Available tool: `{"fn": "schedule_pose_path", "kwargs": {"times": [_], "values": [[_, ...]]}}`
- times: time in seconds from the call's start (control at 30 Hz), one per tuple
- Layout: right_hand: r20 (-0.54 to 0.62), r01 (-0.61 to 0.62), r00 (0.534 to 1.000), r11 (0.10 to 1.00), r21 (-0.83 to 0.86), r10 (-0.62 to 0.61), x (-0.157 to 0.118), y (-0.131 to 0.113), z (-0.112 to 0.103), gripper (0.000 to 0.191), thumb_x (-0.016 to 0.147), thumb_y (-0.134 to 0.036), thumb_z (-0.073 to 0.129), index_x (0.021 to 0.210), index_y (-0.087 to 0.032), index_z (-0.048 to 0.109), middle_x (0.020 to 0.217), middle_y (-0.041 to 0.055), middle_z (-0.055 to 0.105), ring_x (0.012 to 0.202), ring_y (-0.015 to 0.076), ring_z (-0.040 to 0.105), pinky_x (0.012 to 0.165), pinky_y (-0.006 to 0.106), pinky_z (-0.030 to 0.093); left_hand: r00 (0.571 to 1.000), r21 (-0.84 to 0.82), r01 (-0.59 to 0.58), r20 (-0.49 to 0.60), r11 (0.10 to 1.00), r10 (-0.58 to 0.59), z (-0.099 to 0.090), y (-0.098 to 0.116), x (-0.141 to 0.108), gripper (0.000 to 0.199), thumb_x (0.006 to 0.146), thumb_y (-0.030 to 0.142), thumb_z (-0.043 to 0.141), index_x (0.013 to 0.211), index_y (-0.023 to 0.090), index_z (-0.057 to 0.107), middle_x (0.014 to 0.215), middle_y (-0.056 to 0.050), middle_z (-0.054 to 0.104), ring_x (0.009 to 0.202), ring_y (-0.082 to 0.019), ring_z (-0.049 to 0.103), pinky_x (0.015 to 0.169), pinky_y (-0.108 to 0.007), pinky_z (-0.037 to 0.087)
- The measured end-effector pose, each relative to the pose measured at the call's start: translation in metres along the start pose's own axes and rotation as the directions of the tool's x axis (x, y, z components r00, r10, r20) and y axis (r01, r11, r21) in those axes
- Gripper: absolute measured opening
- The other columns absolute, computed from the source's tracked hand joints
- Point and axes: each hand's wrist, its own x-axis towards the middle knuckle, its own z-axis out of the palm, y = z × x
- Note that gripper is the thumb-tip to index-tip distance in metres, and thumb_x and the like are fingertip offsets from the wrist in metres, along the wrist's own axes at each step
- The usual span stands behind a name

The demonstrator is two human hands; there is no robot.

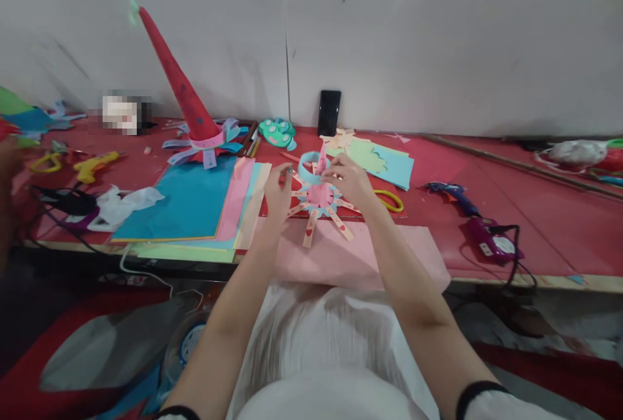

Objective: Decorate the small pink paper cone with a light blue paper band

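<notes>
Ring (306,176) x1 btwn 2 hands (351,178)

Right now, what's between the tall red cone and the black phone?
In the head view, some pen-like sticks and a green paper craft lie between the red cone and phone.

Bare forearms (246,284) angle inward; the left hand (278,187) half curls, just left of the right hand (349,176), its fingers bent inward.
</notes>
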Motion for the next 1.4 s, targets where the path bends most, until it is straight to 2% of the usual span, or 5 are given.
{"fn": "schedule_pose_path", "kwargs": {"times": [0.47, 0.83, 1.2, 1.3, 1.4], "values": [[0.144, -0.044, 0.987, 0.989, -0.14, 0.064, -0.051, 0.027, 0.031, 0.012, 0.078, -0.02, 0.061, 0.073, -0.023, 0.071, 0.083, 0.0047, 0.057, 0.079, 0.0164, 0.053, 0.067, 0.027, 0.042, 0.94, 0.24, -0.177, 0.328, 0.955, 0.092, 0.014, -0.015, -0.017, 0.016, 0.084, 0.018, 0.049, 0.071, 0.017, 0.059, 0.074, -0.003, 0.059, 0.067, -0.013, 0.053, 0.061, -0.023, 0.04], [-0.038, -0.049, 0.998, 0.995, -0.086, 0.046, -0.059, 0.038, 0.039, 0.009, 0.078, -0.03, 0.064, 0.073, -0.024, 0.069, 0.089, 0.0044, 0.057, 0.087, 0.0181, 0.052, 0.081, 0.033, 0.045, 0.943, 0.207, -0.092, 0.333, 0.974, 0.018, 0.018, -0.023, -0.01, 0.012, 0.078, 0.009, 0.055, 0.082, 0.017, 0.064, 0.101, -0.007, 0.061, 0.1, -0.018, 0.058, 0.093, -0.03, 0.045], [-0.022, -0.001, 1.0, 1.0, -0.013, 0.001, -0.061, 0.033, 0.045, 0.012, 0.082, -0.025, 0.057, 0.078, -0.022, 0.068, 0.093, 0.0067, 0.056, 0.092, 0.0203, 0.054, 0.087, 0.036, 0.044, 0.96, 0.239, -0.091, 0.28, 0.967, 0.021, 0.015, -0.018, -0.011, 0.006, 0.077, 0.015, 0.059, 0.078, 0.016, 0.065, 0.095, -0.008, 0.062, 0.087, -0.017, 0.06, 0.078, -0.027, 0.048], [-0.001, -0.03, 1.0, 0.999, -0.02, 0.03, -0.061, 0.03, 0.043, 0.013, 0.082, -0.022, 0.055, 0.077, -0.022, 0.068, 0.091, 0.0068, 0.058, 0.091, 0.0209, 0.053, 0.086, 0.037, 0.043, 0.916, 0.198, -0.177, 0.392, 0.964, 0.088, 0.009, -0.013, -0.012, 0.008, 0.08, 0.02, 0.058, 0.08, 0.019, 0.066, 0.089, -0.005, 0.065, 0.081, -0.015, 0.061, 0.074, -0.025, 0.047], [0.021, -0.051, 0.998, 0.998, -0.021, 0.052, -0.06, 0.03, 0.04, 0.013, 0.081, -0.019, 0.055, 0.078, -0.022, 0.067, 0.088, 0.0068, 0.059, 0.089, 0.0217, 0.053, 0.085, 0.038, 0.043, 0.813, 0.155, -0.245, 0.57, 0.957, 0.116, 0.005, -0.013, -0.012, 0.011, 0.081, 0.024, 0.058, 0.083, 0.021, 0.067, 0.087, -0.003, 0.069, 0.081, -0.016, 0.062, 0.076, -0.026, 0.046]]}}
